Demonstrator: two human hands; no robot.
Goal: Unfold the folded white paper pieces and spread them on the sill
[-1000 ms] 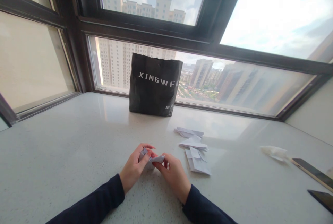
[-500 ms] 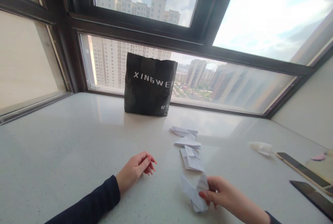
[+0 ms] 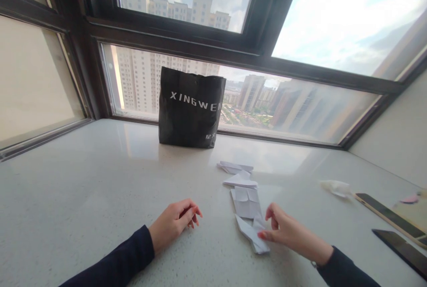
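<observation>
My right hand [image 3: 288,233] rests on the pale stone counter [image 3: 83,189] with its fingers apart. Its thumb tip touches a folded white paper piece [image 3: 251,234] that lies flat on the counter, just to the hand's left. Beyond that piece, a row of folded white paper pieces runs away from me: one [image 3: 247,202], another [image 3: 240,181] and the farthest [image 3: 235,167]. My left hand [image 3: 175,221] lies on the counter further left, fingers loosely bent, holding nothing.
A black bag with white lettering [image 3: 191,113] stands against the window at the back. A crumpled white tissue [image 3: 335,186], two dark flat phone-like slabs [image 3: 387,212] [image 3: 405,252] and a small pink scrap [image 3: 408,199] lie at the right.
One second ago both hands held the folded paper together. My right hand carried it right, set it down at the near end of the row and loosened its grip. My left hand stayed put.
</observation>
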